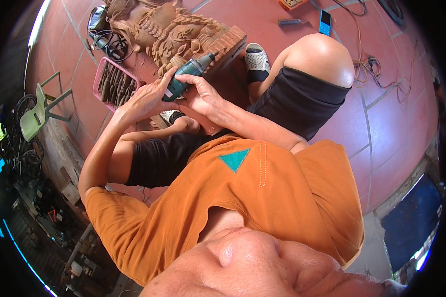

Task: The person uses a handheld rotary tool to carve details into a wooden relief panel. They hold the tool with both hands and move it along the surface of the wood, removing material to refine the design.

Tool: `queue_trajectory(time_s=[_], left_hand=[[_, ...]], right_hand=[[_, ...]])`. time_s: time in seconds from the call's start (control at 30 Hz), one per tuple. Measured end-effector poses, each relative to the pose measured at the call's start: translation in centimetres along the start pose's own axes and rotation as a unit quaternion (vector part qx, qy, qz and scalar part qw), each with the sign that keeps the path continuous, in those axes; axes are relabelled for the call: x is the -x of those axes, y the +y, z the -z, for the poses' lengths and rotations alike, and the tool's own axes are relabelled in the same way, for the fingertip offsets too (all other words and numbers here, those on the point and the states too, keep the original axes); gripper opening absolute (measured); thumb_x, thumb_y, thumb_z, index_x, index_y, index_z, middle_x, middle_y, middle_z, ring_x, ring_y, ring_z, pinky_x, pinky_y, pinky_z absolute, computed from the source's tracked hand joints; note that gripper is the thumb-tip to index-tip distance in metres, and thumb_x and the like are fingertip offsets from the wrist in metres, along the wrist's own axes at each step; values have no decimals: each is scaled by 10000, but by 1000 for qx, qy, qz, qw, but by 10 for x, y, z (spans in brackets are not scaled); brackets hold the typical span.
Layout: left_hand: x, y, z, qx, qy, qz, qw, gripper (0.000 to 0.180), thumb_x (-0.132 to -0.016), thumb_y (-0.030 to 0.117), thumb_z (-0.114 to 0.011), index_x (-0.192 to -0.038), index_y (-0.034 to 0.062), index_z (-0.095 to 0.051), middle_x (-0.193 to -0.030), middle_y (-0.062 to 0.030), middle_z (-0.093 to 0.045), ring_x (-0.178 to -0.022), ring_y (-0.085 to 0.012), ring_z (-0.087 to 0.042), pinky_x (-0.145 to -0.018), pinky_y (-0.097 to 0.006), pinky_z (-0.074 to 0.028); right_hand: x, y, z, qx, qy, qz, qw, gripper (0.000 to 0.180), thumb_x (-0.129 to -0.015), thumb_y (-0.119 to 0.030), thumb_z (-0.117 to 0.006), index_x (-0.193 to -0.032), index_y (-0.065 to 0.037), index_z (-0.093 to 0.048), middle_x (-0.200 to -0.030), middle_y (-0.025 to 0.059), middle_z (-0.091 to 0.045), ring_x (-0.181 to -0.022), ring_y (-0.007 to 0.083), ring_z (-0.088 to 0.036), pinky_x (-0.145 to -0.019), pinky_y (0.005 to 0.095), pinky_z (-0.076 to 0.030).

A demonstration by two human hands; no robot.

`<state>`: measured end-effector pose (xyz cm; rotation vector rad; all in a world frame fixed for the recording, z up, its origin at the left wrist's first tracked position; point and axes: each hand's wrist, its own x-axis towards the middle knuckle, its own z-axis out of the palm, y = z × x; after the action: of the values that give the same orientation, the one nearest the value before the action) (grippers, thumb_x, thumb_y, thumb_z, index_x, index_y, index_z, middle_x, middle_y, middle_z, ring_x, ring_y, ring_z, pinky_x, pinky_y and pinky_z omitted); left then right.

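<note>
Power tool: green, in both hands (188,72), tip beside the brown carved piece (183,42).
Left hand (151,96): fingers clamped on the tool's body.
Right hand (203,97): fingers against the tool's near side; full closure cannot be told.
Pink basket (98,74): left of the carved piece, holding slender tools (116,85).

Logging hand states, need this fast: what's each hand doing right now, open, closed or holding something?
Left hand: holding the teal power tool.
Right hand: also holding the teal power tool, fingers partly curled.
</note>
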<state>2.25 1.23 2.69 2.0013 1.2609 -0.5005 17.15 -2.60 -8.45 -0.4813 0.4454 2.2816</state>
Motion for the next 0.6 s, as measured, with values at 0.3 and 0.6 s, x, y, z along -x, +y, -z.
queue_trajectory(time_s=[0.3,0.6], left_hand=[[2,2,1,-5,-6,26,1000,1035,-755,240,-787,-1541,111,-127,-1082,-281,-631,-994,-434,-641,-851,-465,-497],[4,1,-1,4,18,12,1000,1037,-764,256,-795,-1537,78,-127,-1054,-294,-636,-1002,-433,-635,-859,-468,-491]], right_hand=[[0,0,-5,12,3,14,1000,305,-828,-95,-701,-1110,-94,-584,-979,55,-657,-910,207,-647,-825,464,-517],[-8,-2,0,31,-15,3,999,302,-833,-96,-711,-1107,-103,-583,-1001,53,-665,-937,211,-651,-818,470,-517]])
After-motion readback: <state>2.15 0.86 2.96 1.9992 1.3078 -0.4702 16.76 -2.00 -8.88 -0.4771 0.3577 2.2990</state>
